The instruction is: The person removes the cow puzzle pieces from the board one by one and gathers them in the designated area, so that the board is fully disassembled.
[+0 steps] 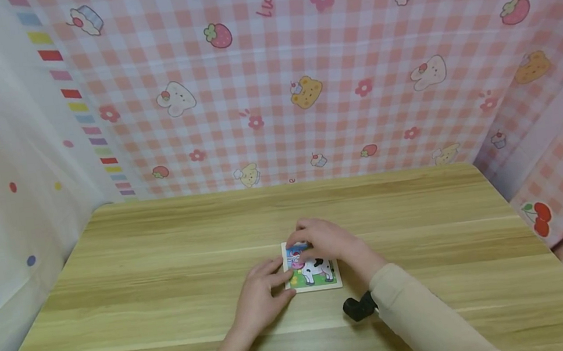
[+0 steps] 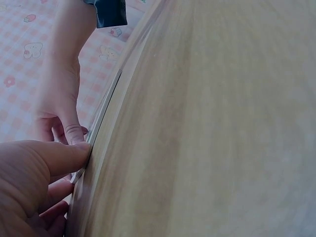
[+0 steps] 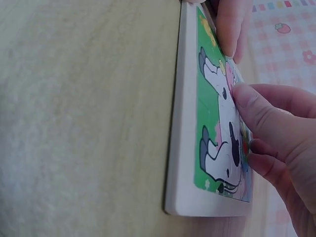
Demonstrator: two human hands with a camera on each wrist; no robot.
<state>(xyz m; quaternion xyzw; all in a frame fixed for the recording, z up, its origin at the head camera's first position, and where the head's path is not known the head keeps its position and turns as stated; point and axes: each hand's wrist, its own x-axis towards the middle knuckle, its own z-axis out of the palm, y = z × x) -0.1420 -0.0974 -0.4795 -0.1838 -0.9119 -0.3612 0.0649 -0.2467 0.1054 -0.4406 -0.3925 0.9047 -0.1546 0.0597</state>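
Observation:
A small square cow puzzle (image 1: 319, 273) with a pale frame lies flat on the wooden table. My left hand (image 1: 260, 296) rests at its left side, fingers extended, with the thumb (image 2: 74, 155) by the near corner and a fingertip over the frame. My right hand (image 1: 323, 240) reaches over the far left part of the picture. Its bent fingers touch there, and the thumb (image 3: 249, 101) rests on the picture near the cow's head. Whether it pinches a separate piece is hidden. In the right wrist view the cow's body and legs show plainly on the puzzle (image 3: 217, 113).
The wooden table (image 1: 143, 298) stretches around the puzzle on all sides. A pink checked cloth (image 1: 256, 55) hangs behind it, with cloths at both sides. A black device part (image 1: 359, 307) juts from the right wrist, just above the table.

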